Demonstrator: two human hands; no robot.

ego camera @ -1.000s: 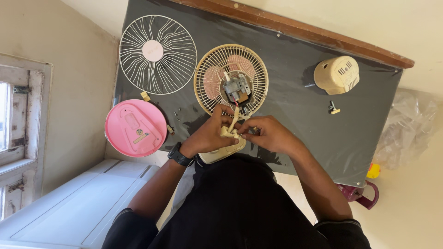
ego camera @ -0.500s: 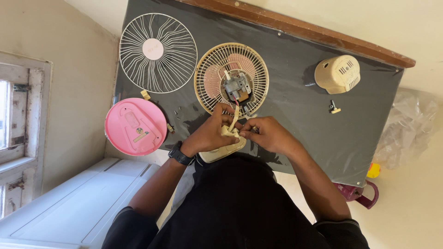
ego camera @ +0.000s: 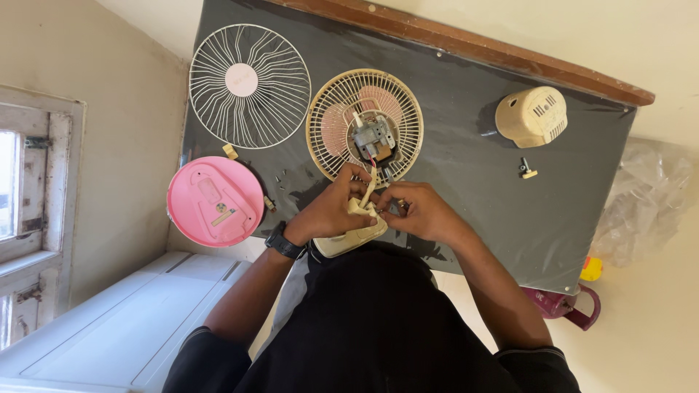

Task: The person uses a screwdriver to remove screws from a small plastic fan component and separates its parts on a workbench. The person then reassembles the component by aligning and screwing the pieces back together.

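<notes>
Both hands meet at the near edge of the worktop (ego camera: 466,167): my left hand (ego camera: 331,211) and right hand (ego camera: 422,212) pinch a small cream fan part (ego camera: 362,206) between the fingertips, with a cream base piece (ego camera: 349,239) just under them. Thin wires run from this part up to the motor (ego camera: 373,137), which sits in the cream rear grille (ego camera: 364,124) just beyond my hands. Left of that grille lie the white front guard (ego camera: 250,86) and the pink round cover (ego camera: 215,200), with loose screws (ego camera: 280,177) between them. Right of it sits the cream motor housing (ego camera: 531,116). A hard tug could snap the wires, I judge, and a nudge could scatter those screws.
</notes>
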